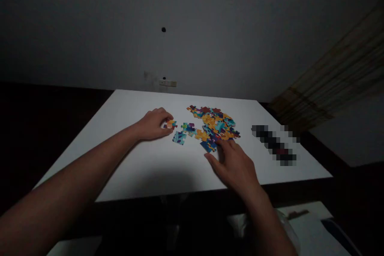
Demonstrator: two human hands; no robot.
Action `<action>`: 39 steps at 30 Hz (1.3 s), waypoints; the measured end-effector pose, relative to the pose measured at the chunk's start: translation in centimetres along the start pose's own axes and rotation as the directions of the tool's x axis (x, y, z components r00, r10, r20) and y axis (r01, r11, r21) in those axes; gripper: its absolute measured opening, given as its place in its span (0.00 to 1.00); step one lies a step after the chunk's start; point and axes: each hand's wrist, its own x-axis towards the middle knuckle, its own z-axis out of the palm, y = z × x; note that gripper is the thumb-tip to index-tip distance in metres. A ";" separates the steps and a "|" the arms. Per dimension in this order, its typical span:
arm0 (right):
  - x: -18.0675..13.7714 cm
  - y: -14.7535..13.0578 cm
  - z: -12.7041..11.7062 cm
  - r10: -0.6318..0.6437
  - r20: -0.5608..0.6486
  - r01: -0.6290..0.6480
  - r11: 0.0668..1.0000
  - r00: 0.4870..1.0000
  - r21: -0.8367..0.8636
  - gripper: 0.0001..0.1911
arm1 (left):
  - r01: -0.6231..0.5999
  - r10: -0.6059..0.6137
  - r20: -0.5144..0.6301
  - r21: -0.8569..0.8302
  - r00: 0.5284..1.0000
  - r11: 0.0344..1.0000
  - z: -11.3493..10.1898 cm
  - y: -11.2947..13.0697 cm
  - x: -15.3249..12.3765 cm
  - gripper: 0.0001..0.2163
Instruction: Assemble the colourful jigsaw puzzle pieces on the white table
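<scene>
Jigsaw pieces (214,124) lie in a loose, partly interlocked patch of yellow, blue and maroon near the middle of a white table (126,128). The patch runs longer from side to side than front to back, and it sits ahead of both hands, closer to the right. The right hand (235,168) is nearer: it is open with its fingers spread, and its fingertips (223,144) rest at the patch's near edge, beside a dark blue piece (208,146). The left hand (153,125) is curled, its fingers touching a small yellow-and-red cluster (170,124) to the left of the patch, though how firmly it holds that cluster cannot be told. Between them lie a teal-and-purple cluster (188,129) and, just nearer the person, a lone light blue piece (179,137). To the right, a pixelated strip (274,145) on the table is too blurred to name.
</scene>
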 end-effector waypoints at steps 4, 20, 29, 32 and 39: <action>1.3 0.0 -1.5 -0.024 0.076 0.031 0.995 0.997 -0.093 0.20 | 0.006 -0.005 0.025 -0.013 1.000 1.000 0.2 0.3 -0.1 0.24; 21.6 -2.4 5.7 -0.178 0.164 0.179 0.984 0.970 0.007 0.17 | 0.125 -0.125 0.046 0.002 0.991 0.992 -0.4 -0.1 -0.4 0.24; 20.6 -2.5 5.8 -0.117 -0.139 0.159 0.925 0.983 0.346 0.10 | 0.170 -0.170 0.014 -0.039 0.985 0.985 -0.4 -0.1 -0.1 0.18; 20.5 -2.7 5.7 -0.163 -0.235 0.259 0.842 0.958 0.473 0.10 | 0.206 -0.207 -0.021 -0.068 0.978 0.976 -0.4 -0.2 -0.1 0.17; 20.0 -3.4 5.6 -0.310 -0.033 0.220 0.592 0.950 0.775 0.12 | 0.173 -0.225 -0.088 -0.399 0.970 0.901 0.1 -0.3 -0.2 0.16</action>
